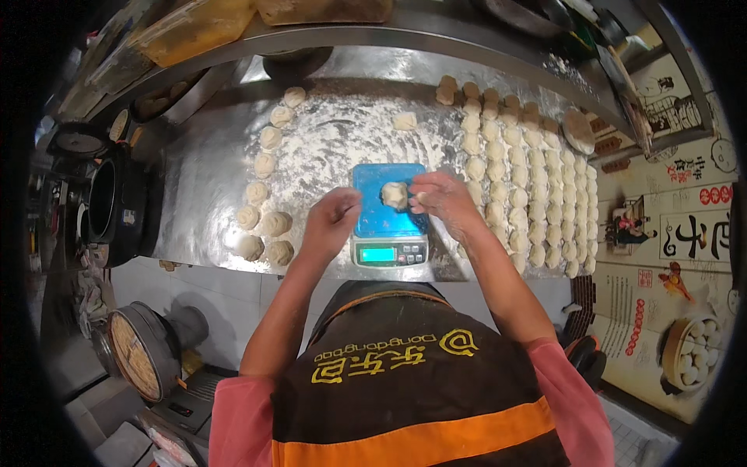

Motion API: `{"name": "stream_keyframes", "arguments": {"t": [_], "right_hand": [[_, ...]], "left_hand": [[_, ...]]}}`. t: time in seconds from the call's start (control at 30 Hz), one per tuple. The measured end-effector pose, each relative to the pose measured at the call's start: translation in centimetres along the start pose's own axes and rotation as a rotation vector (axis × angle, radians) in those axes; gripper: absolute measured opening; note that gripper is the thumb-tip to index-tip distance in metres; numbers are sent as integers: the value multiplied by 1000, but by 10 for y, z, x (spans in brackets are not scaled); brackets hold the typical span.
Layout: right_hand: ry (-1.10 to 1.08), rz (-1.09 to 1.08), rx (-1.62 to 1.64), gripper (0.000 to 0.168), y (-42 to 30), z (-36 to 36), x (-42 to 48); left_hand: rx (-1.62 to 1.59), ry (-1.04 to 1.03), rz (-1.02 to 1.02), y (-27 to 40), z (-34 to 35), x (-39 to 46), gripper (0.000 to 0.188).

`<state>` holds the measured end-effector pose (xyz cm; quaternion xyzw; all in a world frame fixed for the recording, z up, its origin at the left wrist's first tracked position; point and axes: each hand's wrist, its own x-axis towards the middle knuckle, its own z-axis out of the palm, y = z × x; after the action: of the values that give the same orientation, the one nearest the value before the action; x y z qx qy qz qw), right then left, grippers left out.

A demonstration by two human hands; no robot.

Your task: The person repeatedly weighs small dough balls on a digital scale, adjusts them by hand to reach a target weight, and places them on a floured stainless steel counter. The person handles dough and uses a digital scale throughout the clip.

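A blue-topped digital kitchen scale (390,225) sits at the front of the steel worktop, its display lit. On its pan rests a rough ball of dough (394,196), right of the middle. My right hand (443,195) is over the pan's right edge, fingertips close beside the ball; a small pale piece of dough (421,198) shows between its thumb and fingers. At the scale's left edge is my left hand (335,217), fingers curled inward; whether they hold anything is hidden.
Many rows of dough pieces (516,198) cover the worktop's right side. A column of larger dough pieces (265,165) stands left of the floured steel worktop (198,175). Behind the scale lies a lone dough piece (405,121). A steel shelf (373,38) overhangs the back.
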<state>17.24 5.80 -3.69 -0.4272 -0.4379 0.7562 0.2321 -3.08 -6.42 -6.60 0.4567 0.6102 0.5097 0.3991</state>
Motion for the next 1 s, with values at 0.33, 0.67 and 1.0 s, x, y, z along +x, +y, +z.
{"name": "stream_keyframes", "arguments": {"t": [0.33, 0.67, 1.0], "right_hand": [[-135, 100, -9, 29, 20, 21, -5], [-51, 113, -168, 24, 21, -3, -11], [69, -169, -612, 22, 6, -65, 47]], "left_hand": [[535, -187, 115, 28, 45, 17, 24], [532, -38, 28, -12, 27, 26, 18], [616, 50, -41, -14, 42, 28, 11]]}}
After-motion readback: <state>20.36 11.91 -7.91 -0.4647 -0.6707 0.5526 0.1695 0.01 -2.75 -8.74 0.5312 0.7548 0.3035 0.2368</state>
